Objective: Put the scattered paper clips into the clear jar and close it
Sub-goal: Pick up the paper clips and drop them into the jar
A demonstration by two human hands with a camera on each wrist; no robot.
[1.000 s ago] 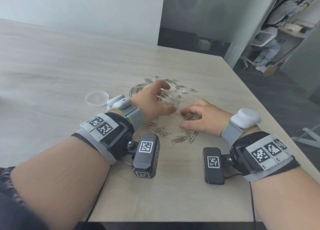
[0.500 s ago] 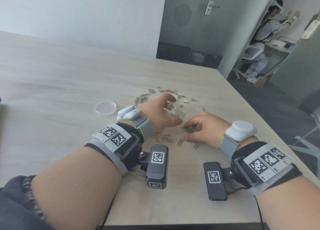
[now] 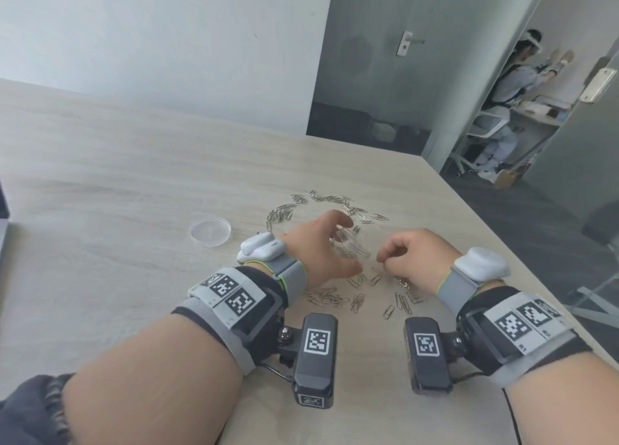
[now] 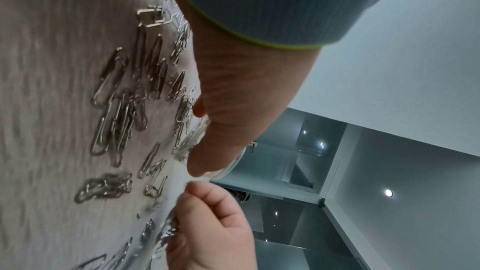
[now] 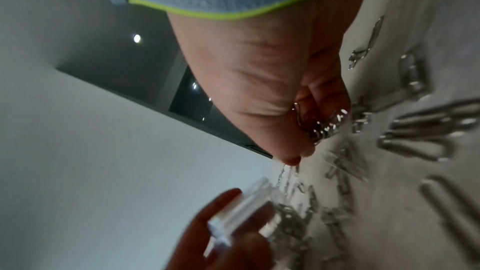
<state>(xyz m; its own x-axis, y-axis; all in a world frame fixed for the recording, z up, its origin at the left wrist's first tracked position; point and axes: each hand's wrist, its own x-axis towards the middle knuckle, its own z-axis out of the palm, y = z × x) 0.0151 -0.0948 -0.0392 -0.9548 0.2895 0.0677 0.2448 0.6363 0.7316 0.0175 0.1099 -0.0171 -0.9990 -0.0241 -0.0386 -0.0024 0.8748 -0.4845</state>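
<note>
My left hand (image 3: 321, 247) grips the clear jar (image 3: 351, 245) on the table, fingers and thumb curled round its wall; the jar (image 5: 249, 210) holds several silver clips. Just right of the jar, my right hand (image 3: 407, 257) is raised a little off the table, fingers curled round a bunch of paper clips (image 5: 322, 126). Loose paper clips (image 3: 330, 298) lie below both hands, and more paper clips (image 3: 335, 200) lie in an arc beyond the jar. The clear round lid (image 3: 211, 232) lies flat to the left of my left wrist.
The pale wooden table (image 3: 117, 176) ends at a right edge (image 3: 502, 230) not far from my right hand. A dark object (image 3: 3, 203) shows at the far left edge. Beyond a doorway, a person (image 3: 512, 86) stands at a desk.
My right hand has gathered clips off the table, closed round them and lifted toward the jar. The left hand has kept its hold on the jar.
</note>
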